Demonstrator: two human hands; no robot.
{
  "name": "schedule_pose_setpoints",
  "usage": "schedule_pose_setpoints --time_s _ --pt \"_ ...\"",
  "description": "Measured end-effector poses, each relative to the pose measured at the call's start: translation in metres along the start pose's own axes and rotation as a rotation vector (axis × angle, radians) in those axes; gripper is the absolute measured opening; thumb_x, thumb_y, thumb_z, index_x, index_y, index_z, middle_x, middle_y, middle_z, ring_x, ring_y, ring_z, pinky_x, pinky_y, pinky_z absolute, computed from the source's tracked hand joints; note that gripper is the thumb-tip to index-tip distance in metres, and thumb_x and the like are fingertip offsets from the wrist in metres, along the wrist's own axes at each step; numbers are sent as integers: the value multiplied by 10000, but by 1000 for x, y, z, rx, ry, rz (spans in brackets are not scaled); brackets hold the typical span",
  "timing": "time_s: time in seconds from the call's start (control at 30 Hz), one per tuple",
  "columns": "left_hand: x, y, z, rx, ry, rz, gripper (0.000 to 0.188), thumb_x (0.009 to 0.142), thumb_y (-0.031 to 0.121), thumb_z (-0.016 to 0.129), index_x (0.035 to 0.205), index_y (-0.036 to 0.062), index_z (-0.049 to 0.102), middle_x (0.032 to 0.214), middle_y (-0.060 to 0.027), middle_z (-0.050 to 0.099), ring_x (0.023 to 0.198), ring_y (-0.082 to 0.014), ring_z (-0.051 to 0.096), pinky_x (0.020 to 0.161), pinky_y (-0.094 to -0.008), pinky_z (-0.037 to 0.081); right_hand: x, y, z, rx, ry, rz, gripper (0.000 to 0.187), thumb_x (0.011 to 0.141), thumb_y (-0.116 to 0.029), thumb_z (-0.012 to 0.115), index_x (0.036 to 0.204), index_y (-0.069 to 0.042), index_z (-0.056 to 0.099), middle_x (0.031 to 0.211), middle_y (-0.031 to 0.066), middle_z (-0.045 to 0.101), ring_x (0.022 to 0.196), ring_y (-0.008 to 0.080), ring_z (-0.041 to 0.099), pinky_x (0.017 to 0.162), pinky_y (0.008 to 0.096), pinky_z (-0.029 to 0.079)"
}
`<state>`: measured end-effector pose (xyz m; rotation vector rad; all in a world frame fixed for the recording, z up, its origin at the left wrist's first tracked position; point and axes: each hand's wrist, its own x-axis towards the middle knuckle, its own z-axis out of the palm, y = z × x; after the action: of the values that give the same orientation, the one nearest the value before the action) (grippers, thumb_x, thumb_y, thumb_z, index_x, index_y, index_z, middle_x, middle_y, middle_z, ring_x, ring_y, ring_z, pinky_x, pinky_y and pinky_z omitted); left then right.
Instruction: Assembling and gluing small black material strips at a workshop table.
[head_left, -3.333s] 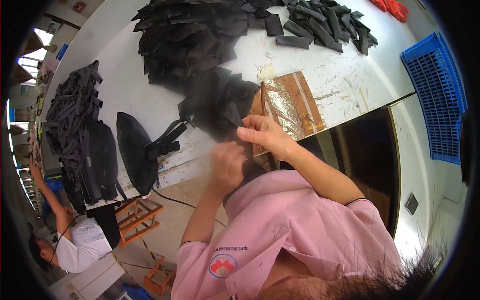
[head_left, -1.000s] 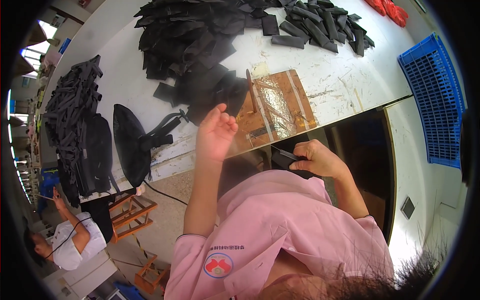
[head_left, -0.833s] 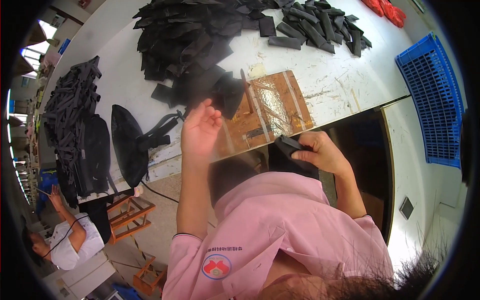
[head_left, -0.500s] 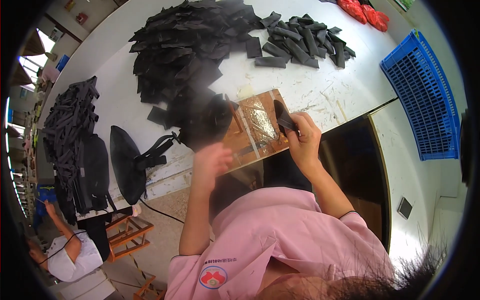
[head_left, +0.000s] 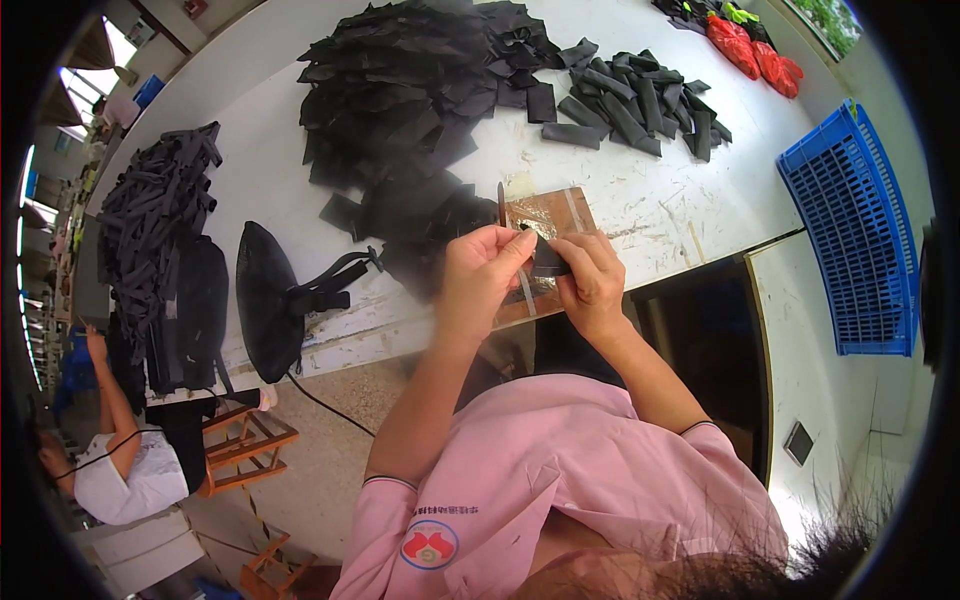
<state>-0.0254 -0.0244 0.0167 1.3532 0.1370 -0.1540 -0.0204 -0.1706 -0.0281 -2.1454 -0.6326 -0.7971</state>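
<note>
Far left, a co-worker (head_left: 120, 470) sits below the white table (head_left: 680, 210), where black strap bundles (head_left: 150, 230) and a black bag (head_left: 270, 300) lie. Toward the middle, the left hand (head_left: 480, 275) pinches one end of a small black fabric piece (head_left: 548, 258); the right hand (head_left: 592, 280) grips the other, likely steadying it over the wooden board (head_left: 545, 215). Rightward stands a blue crate (head_left: 860, 230).
</note>
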Motion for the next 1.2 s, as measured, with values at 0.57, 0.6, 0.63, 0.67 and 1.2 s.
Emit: schedule_pose_setpoints --time_s 0.57,0.6,0.63,0.67,1.2 --pt "-1 -30 -8 527 -53 431 52 765 87 616 783 39 609 689 -58 599 604 -101 571 542 -243 434 14 -10 -21 938 -329 858 481 722 -314 697 1004 46 549 750 32 574 642 60 511 559 186 408" --pt "-2 -32 -6 478 -17 426 54 793 63 589 781 11 584 662 -25 575 572 -64 525 526 -202 411 20 -13 -26 1000 -385 902 381 746 -217 667 1006 35 550 758 42 574 662 81 530 594 199 438" --pt "-2 -33 -5 428 24 421 71 821 38 562 778 -18 559 636 8 550 540 -27 479 510 -160 387 25 -14 -30 1063 -445 942 292 769 -120 636 1009 24 551 766 51 574 682 101 548 629 213 467" --pt "-2 -34 -9 437 52 435 61 817 26 557 771 -15 557 622 5 553 527 -29 493 499 -160 396 28 -11 -35 1056 -525 924 238 780 -55 575 1002 29 562 762 49 576 685 110 547 657 224 462" --pt "1 -38 -2 690 374 749 71 728 -51 588 745 -7 536 560 4 527 473 -21 445 423 -176 361 39 -26 -5 430 -289 550 139 692 -46 622 817 15 632 666 94 554 549 167 542 488 278 414"
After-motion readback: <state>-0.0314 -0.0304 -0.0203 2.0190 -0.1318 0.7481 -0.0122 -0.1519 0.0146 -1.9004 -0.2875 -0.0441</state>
